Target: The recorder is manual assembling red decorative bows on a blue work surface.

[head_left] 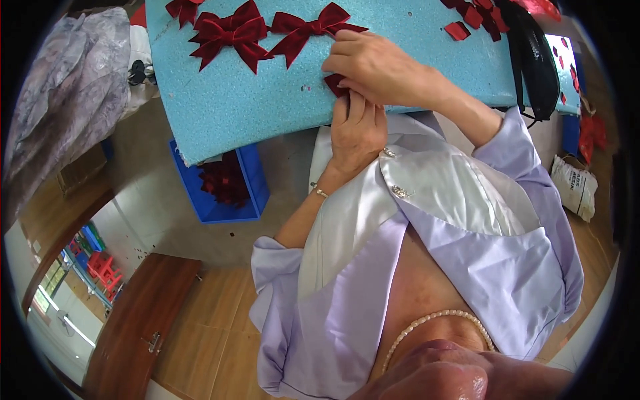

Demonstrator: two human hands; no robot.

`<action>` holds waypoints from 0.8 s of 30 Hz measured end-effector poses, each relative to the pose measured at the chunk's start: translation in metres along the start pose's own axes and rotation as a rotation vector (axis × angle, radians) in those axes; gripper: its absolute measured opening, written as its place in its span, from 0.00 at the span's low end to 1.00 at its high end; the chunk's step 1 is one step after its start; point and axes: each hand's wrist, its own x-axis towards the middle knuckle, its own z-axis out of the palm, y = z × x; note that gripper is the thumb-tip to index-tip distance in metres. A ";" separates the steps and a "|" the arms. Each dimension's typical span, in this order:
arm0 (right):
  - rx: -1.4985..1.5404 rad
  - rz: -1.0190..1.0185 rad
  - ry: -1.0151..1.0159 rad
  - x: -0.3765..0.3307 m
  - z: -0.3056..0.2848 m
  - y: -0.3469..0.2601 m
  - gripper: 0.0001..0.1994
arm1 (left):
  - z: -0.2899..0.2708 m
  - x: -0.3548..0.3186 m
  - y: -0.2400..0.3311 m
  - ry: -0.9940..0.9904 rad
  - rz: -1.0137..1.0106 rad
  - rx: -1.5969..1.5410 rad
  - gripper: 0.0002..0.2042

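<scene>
Both hands are pinching a small red ribbon piece [335, 85]: left hand [357, 130] below, right hand [380, 67] above, fingers closed on it; tugged unevenly, it could be slipping crooked on the blue foam board [267, 87].

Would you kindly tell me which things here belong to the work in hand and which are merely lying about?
In hand: dark red ribbon piece pinched by both hands, finished red bows, blue foam board.
Lying about: blue bin, black strap, white packet.
</scene>
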 end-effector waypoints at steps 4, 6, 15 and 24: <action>-0.033 0.063 -0.238 0.022 0.004 0.004 0.07 | 0.006 -0.004 -0.002 0.008 0.006 -0.015 0.06; 0.008 0.013 -0.214 0.025 0.006 0.008 0.07 | 0.006 -0.002 -0.003 0.030 0.028 0.031 0.08; 0.372 0.079 0.156 0.007 -0.009 0.017 0.06 | 0.004 0.000 -0.009 -0.031 0.006 0.070 0.12; 0.200 0.153 0.242 -0.063 0.012 0.000 0.20 | -0.036 0.016 -0.030 -0.013 -0.882 -0.499 0.08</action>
